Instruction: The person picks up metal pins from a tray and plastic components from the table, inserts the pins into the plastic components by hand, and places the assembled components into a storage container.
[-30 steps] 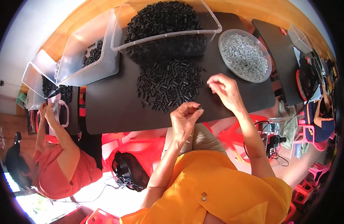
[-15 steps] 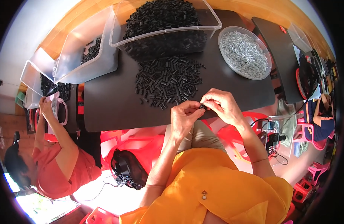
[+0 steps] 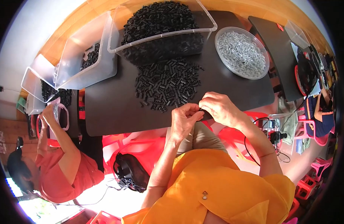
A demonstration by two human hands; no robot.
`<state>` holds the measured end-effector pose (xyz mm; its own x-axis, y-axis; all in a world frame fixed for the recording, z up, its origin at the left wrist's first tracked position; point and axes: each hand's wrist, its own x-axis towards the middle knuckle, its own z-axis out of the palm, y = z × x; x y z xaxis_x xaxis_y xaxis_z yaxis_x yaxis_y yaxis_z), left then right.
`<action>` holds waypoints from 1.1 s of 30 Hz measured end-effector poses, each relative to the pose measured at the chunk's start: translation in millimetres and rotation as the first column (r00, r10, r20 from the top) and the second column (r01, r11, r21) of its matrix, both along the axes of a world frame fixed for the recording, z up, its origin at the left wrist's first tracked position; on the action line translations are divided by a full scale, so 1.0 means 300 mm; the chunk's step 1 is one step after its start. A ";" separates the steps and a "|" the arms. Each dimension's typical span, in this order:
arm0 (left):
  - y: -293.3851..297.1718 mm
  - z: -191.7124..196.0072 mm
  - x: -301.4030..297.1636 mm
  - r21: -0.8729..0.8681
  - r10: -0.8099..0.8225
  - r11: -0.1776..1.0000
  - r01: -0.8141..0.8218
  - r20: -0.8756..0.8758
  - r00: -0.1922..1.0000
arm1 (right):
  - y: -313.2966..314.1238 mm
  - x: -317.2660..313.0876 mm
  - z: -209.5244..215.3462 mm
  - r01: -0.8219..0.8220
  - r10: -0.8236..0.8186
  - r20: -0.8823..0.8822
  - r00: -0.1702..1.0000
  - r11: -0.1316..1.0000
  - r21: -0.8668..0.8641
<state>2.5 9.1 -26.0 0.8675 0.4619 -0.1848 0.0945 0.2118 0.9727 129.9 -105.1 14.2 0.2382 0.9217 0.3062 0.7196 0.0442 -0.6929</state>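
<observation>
1. Dark and matte, the table [image 3: 112,112] runs across your view, with a pale wall and a wooden floor strip beyond its far edge.
2. Your left hand [image 3: 184,120] and right hand [image 3: 219,109] meet at the near edge of the table, fingertips pressed together around something small and dark; it is too tiny and too covered by the fingers to tell what it is.
3. Both hands are pinched closed at the point where they touch, your left curled with the knuckles up, your right arched over it from the right.
4. Just beyond your fingers lies a loose heap of small black parts [image 3: 166,84] spread on the table, its nearest pieces close to your left hand.
5. Behind that heap stands a clear plastic bin [image 3: 201,18] piled high with more of the same black pieces.
6. To the right of the bin, well apart from your hands, sits a round clear dish [image 3: 220,56] filled with small silvery parts [image 3: 241,52].
7. To the left of the big bin stands a second clear bin [image 3: 76,52], holding only a few black pieces at its far end.
8. Farther left, another person in a red top [image 3: 67,175] works at a neighbouring table with smaller clear containers [image 3: 30,78]; their hand [image 3: 48,112] is up near a white-rimmed object.
9. Below the table edge you can see red plastic stools [image 3: 142,145] and a black bag [image 3: 129,170] on the floor by your knees.
10. At the far right, another dark table [image 3: 272,48] carries a clear tray, and another person sits beside pink stools [image 3: 314,138].
</observation>
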 end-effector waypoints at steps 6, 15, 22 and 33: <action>-0.016 -0.007 0.001 0.034 0.041 0.999 -0.041 0.013 0.999 | -0.003 -0.007 -0.019 0.012 -0.013 0.077 0.997 1.000 0.024; 0.010 0.006 0.005 -0.037 -0.038 0.999 0.038 -0.001 0.999 | 0.003 0.013 0.001 0.092 -0.101 -0.298 0.949 0.995 -0.044; 0.034 0.038 0.009 -0.223 -0.049 0.973 0.056 0.039 0.998 | -0.033 0.016 0.016 0.138 -0.151 -0.470 0.870 0.988 -0.063; 0.024 0.080 0.018 -0.206 -0.078 0.975 0.081 0.021 0.997 | -0.039 -0.001 0.022 0.120 -0.091 0.631 0.770 0.993 -0.003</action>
<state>8.0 16.4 -2.1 0.9028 0.3444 -0.2577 0.1067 0.4010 0.9098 129.7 -116.7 20.9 0.1021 0.9171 0.3854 0.9936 -0.0754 -0.0836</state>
